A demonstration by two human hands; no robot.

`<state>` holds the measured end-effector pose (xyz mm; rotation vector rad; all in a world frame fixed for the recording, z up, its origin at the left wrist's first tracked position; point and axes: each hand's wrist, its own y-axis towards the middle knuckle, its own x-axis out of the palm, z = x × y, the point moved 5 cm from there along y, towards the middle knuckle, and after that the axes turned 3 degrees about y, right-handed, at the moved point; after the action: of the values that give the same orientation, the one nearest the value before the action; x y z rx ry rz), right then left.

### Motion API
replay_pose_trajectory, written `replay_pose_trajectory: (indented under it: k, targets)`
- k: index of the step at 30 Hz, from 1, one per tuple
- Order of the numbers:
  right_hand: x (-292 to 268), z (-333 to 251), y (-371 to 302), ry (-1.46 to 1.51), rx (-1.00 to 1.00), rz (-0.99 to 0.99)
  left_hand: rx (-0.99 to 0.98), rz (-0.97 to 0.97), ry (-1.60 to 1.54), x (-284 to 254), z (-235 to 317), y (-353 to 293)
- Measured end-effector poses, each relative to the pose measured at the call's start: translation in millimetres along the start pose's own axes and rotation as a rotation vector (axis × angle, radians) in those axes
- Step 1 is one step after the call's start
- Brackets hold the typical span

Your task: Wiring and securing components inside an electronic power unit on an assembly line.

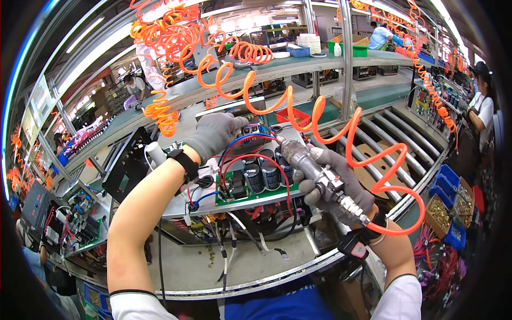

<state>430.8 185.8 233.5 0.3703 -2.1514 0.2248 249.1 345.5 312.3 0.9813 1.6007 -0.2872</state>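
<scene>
My right hand [341, 173], in a grey glove, is wrapped around a metal air screwdriver [301, 157]. An orange coiled air hose [392, 231] runs from its rear end. The tool's tip points at the far right part of an open electronic unit [255, 201], close to red and blue wires [238, 140]. Several black cylindrical capacitors [254, 177] stand on the unit's green circuit board [226, 198]. My left hand [216, 134], also gloved, is closed at the unit's far side beside a small board assembly [255, 129]. Whatever its fingertips hold is hidden.
Loose cables [232, 242] hang from the unit's near side. A black panel [128, 165] and another open unit [80, 218] stand at left. Metal rollers [394, 144] and a red bin [292, 116] lie beyond; blue bins [445, 186] are at right. Other people work farther off.
</scene>
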Motion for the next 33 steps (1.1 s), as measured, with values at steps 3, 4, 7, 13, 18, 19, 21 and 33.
replay_pose_trajectory:
  k: [3,4,7,13,18,19,21,33]
  targets:
    - [15,12,4,0.218,0.041,-0.01,-0.036,0.118,-0.008,-6,-2,-1]
    - [15,13,7,0.236,0.063,-0.002,-0.007,0.104,0.095,-1,0,2]
    - [24,20,8,0.132,-0.021,0.045,0.031,0.099,0.204,4,-3,4]
    - [28,17,-6,0.042,-0.011,0.071,0.012,0.118,-0.147,-9,1,-1]
    - [35,20,-12,0.069,-0.018,0.084,0.0,0.082,-0.146,1,-2,1]
    - [36,19,-12,0.063,-0.03,0.109,0.001,0.086,-0.143,0,0,2]
    - [36,18,-11,0.083,-0.027,0.11,0.018,-0.018,-0.072,5,3,5]
    - [31,25,-1,0.308,0.017,-0.022,-0.058,-0.051,0.134,2,5,15]
